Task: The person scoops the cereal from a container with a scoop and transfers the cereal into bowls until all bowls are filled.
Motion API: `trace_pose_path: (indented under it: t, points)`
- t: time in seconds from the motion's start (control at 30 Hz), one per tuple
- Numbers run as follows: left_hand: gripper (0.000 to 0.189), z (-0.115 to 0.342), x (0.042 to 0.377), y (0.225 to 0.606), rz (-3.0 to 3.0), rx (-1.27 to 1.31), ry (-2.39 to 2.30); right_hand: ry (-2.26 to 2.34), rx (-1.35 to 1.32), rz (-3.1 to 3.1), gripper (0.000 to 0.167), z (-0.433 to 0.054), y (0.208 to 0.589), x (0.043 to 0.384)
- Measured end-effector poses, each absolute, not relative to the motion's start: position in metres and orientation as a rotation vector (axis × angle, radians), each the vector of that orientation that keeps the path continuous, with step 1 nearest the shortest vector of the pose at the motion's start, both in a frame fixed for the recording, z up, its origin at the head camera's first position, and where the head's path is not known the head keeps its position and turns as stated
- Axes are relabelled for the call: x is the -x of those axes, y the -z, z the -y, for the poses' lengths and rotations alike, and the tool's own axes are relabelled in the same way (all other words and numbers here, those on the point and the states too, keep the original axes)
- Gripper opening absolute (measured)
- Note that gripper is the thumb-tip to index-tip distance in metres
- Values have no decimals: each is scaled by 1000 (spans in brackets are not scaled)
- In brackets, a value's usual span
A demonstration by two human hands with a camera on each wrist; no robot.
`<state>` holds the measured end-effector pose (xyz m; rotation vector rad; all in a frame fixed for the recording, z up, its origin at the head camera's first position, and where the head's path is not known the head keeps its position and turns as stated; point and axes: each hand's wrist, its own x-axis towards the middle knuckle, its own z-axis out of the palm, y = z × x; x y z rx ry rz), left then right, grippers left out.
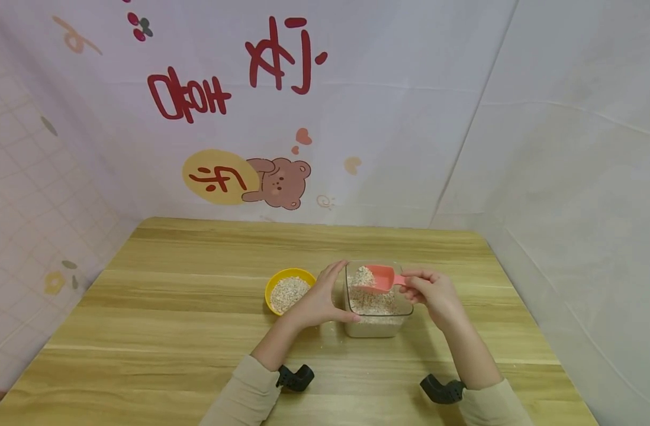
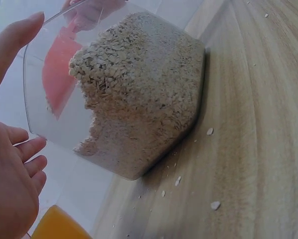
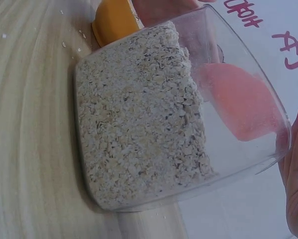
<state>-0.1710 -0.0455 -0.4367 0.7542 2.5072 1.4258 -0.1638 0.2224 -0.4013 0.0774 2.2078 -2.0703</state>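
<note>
A clear square container [image 1: 373,329], partly filled with oat flakes [image 3: 134,109], stands on the wooden table. My left hand [image 1: 318,302] grips its left side, thumb at the near corner of the rim and fingers at the far one. Between the right hand's [image 1: 434,294] thumb and fingers is the handle of a pink scoop [image 1: 383,278]. Oats lie in the scoop's front end, which is inside the container's upper part, above the heap. Through the clear wall, the left wrist view shows the scoop [image 2: 58,72] tilted over the oats.
Just left of the left hand sits a yellow bowl [image 1: 269,285] with oats in it. Several loose flakes [image 2: 177,181] are scattered on the table [image 1: 170,331] by the container. A printed cloth [image 1: 389,89] hangs behind the table, and pale cloth flanks both sides.
</note>
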Motion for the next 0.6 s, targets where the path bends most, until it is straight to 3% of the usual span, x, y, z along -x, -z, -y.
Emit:
trace_pose_path:
  t: [0.6]
  points:
    - [121,63,165,430,-2583,-731,-1406,2227,-55,-2098,15,-220,389,156]
